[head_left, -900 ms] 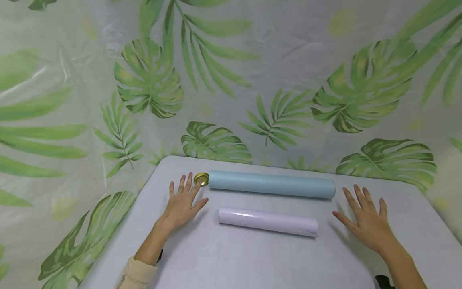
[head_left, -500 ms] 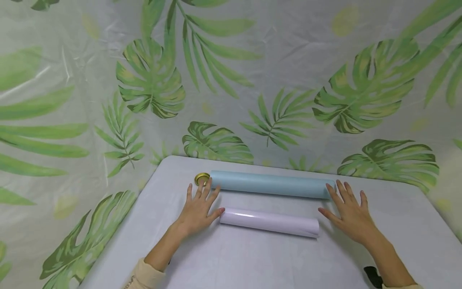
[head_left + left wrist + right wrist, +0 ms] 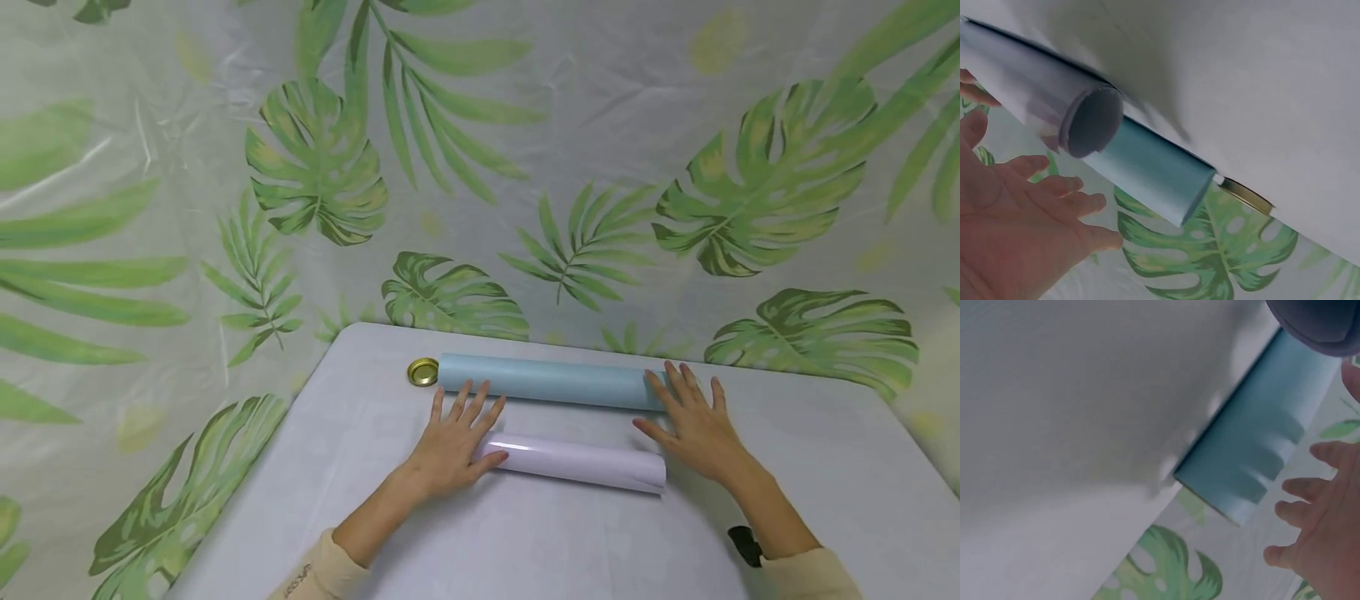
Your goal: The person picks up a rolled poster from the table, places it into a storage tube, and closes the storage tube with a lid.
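With twelve o'clock pointing away from the person, the lilac roll [image 3: 581, 462] lies across the worktop [image 3: 540, 546] nearly from nine to three, its right end dipping a touch toward four. The left hand [image 3: 448, 447] is the nearer one to it: it's right at the roll's nine o'clock end, so most of the length runs off toward that hand's three, and the thumb overlaps the roll from above, though I can't tell whether they touch. The right hand [image 3: 697, 431] is past the other end, with the lilac roll toward its half past eight. It is closer to the longer blue roll [image 3: 555, 381], nearly parallel at twelve from the lilac one; its fingers hang over the right end there and throw shadows on it. Neither grip has hold of anything; the fingers are spread. A gold lid [image 3: 422, 372] lies just beside the blue roll's nine o'clock end.
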`<state>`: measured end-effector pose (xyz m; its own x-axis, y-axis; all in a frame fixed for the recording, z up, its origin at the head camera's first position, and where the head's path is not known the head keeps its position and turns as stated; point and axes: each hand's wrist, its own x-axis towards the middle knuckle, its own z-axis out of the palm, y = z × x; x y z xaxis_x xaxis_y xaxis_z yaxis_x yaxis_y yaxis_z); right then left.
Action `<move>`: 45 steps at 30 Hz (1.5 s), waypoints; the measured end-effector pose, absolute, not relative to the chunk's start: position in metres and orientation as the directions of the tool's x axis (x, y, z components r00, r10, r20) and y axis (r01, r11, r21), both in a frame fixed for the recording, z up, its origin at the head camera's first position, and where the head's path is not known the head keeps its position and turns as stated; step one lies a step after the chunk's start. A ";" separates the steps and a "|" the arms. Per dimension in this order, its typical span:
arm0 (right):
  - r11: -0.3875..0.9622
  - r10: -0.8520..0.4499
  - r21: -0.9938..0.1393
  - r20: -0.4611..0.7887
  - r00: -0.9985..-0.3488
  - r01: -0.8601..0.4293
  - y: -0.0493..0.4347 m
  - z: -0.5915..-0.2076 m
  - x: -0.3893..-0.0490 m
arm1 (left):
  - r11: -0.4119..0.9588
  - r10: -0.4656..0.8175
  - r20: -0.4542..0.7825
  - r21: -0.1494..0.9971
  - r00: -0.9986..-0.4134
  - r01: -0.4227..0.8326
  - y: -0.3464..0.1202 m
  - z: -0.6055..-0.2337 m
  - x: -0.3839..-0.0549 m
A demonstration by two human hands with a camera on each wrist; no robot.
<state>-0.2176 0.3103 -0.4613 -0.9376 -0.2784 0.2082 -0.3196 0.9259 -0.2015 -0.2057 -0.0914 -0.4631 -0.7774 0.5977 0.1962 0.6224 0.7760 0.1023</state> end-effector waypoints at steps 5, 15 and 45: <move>0.923 -0.297 -0.190 0.206 -0.932 -0.336 0.302 -0.463 -0.227 | 0.757 0.626 0.175 0.098 -0.760 0.646 -0.080 -0.464 -0.203; 0.920 -0.330 -0.171 0.150 -0.932 -0.354 0.289 -0.460 -0.243 | 0.744 0.654 0.122 0.070 -0.746 0.664 -0.060 -0.470 -0.200; 0.892 -0.416 -0.055 0.288 -0.862 -0.449 0.290 -0.480 -0.278 | 0.712 0.702 0.058 -0.055 -0.710 0.700 -0.043 -0.477 -0.194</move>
<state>-0.2783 0.2903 -0.4803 -0.8624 -0.4164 0.2879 -0.4490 0.8919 -0.0549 -0.1940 -0.0434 -0.4773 -0.7095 0.7022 0.0584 0.7001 0.7119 -0.0553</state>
